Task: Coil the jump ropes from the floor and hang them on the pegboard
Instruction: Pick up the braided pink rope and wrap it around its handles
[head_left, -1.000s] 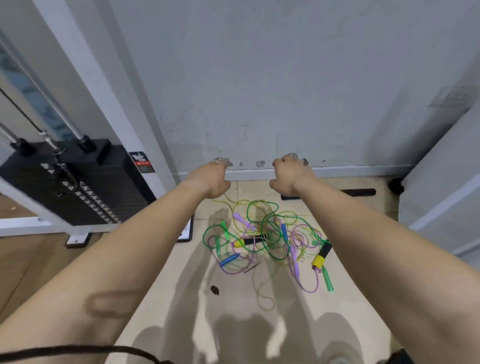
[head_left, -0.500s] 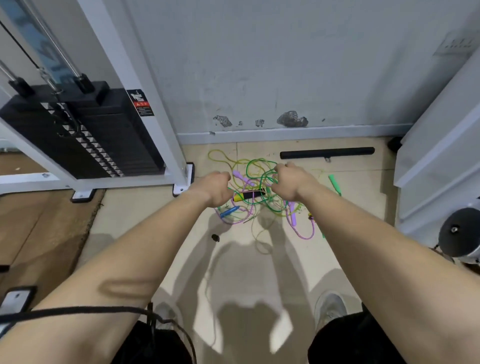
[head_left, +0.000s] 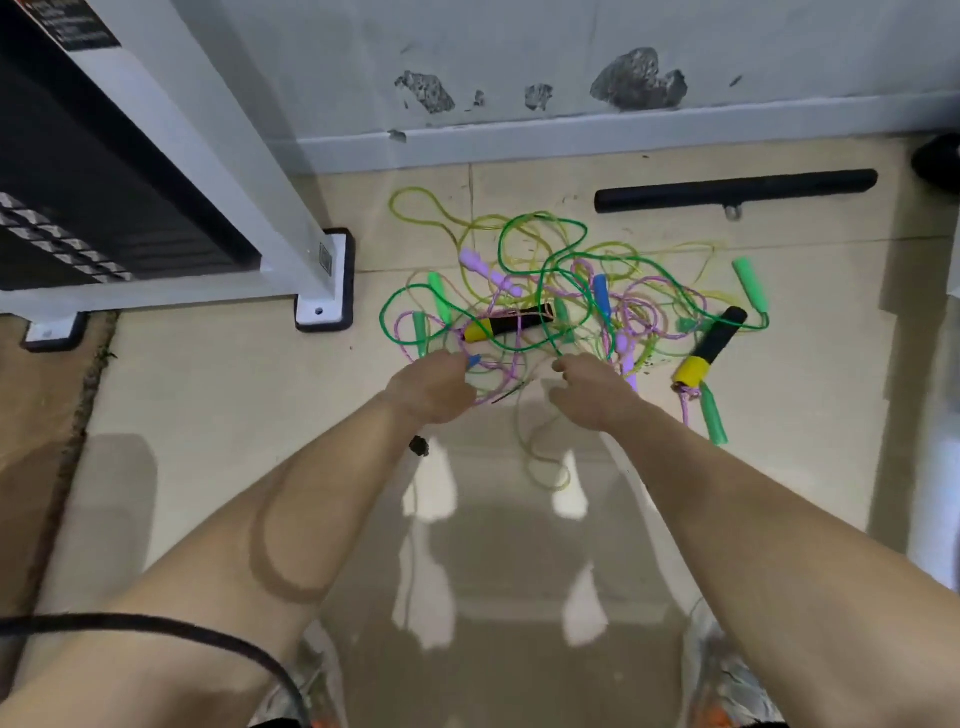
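**First reach into the tangle**

A pale tiled floor (head_left: 218, 415) ran up to a scuffed grey wall (head_left: 467, 62), with the white frame of a weight machine (head_left: 218, 171) on the left and a black bar (head_left: 735, 189) lying near the skirting. Between them lay the jump ropes (head_left: 561, 306) — green, purple and yellow-green cords knotted into one heap, handles of several colours scattered through it. No pegboard showed anywhere in view.

Both hands were at the heap's near edge. The left hand (head_left: 434, 387) was curled, with a small blue handle tip (head_left: 474, 360) poking out just past its knuckles; whether the fingers had closed on it could not be told. The right hand (head_left: 589, 389) was also loosely curled beside the cords, and its grip was likewise hidden.

The step looked like picking a single rope to free. It would go best by choosing one handle, following its cord by colour, and lifting slowly — a hard pull would likely cinch the crossings tighter. The black-and-yellow handle (head_left: 709, 345) at the right edge lay freest.
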